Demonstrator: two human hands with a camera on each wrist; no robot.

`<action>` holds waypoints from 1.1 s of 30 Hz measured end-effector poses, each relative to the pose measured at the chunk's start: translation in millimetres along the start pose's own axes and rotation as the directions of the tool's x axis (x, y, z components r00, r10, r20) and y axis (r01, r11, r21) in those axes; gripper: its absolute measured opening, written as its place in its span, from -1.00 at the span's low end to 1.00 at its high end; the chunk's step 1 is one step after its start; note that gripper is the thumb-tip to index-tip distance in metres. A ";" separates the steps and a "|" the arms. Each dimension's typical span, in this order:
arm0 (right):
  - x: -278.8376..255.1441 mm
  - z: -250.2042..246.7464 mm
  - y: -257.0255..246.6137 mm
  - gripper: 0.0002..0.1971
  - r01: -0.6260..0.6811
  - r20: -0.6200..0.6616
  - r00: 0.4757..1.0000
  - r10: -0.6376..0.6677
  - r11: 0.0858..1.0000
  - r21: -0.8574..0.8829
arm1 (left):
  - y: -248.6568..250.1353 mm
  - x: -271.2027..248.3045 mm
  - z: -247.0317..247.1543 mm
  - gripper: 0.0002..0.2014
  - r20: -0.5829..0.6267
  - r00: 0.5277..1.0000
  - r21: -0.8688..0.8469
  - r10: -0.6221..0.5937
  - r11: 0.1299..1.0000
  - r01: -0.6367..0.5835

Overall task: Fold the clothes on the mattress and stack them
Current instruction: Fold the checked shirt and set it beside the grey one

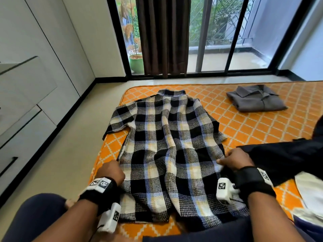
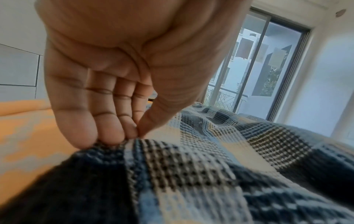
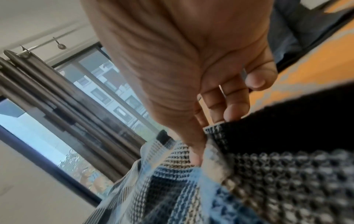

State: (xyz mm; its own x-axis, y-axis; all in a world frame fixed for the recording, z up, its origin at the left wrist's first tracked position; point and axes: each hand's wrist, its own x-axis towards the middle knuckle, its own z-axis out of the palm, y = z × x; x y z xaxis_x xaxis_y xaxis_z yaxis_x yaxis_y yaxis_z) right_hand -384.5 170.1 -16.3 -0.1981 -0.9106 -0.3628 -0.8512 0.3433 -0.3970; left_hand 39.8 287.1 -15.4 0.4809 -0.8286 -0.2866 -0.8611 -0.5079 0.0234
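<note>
A black, white and blue checked shirt [image 1: 167,147] lies spread back-up on the orange patterned mattress [image 1: 244,126], collar toward the window. My left hand [image 1: 111,172] pinches the shirt's left side edge; in the left wrist view thumb and fingertips [image 2: 122,136] meet on the checked cloth [image 2: 191,174]. My right hand [image 1: 236,159] pinches the right side edge; in the right wrist view the thumb [image 3: 195,151] presses into a fold of the shirt [image 3: 249,181]. A grey shirt [image 1: 257,99] lies folded at the far right of the mattress.
Dark garments [image 1: 288,159] and white cloth [image 1: 311,193] lie heaped on the mattress to my right. White cupboards and drawers [image 1: 35,102] line the left wall across a strip of floor [image 1: 70,154]. A sliding glass door with a brown curtain [image 1: 164,35] stands beyond.
</note>
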 end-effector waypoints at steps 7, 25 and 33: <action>-8.2 -22.5 17.3 -0.76 -0.179 -0.149 0.974 0.169 0.983 -0.053 | -20.6 9.7 -1.4 -0.71 0.045 0.999 0.006 0.004 1.000 -0.004; 12.4 -35.1 -31.3 -0.84 -0.079 -0.185 0.981 0.057 0.990 -0.114 | -14.8 56.1 -67.8 -0.61 -0.020 0.993 -0.112 0.120 0.986 -0.122; 201.2 -76.6 -136.6 -0.82 0.111 -0.086 0.992 -0.095 0.973 0.202 | 57.2 246.2 -110.4 -0.33 -0.221 0.945 -0.125 0.240 0.954 -0.271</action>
State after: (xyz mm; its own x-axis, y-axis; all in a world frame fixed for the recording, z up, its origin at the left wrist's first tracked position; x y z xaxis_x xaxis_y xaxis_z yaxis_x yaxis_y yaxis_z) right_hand -345.4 -77.6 29.5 -0.1573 -0.9556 -0.2494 -0.7521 0.2795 -0.5968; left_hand 127.1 28.0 21.1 0.2845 -0.9572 -0.0535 -0.9317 -0.2892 0.2198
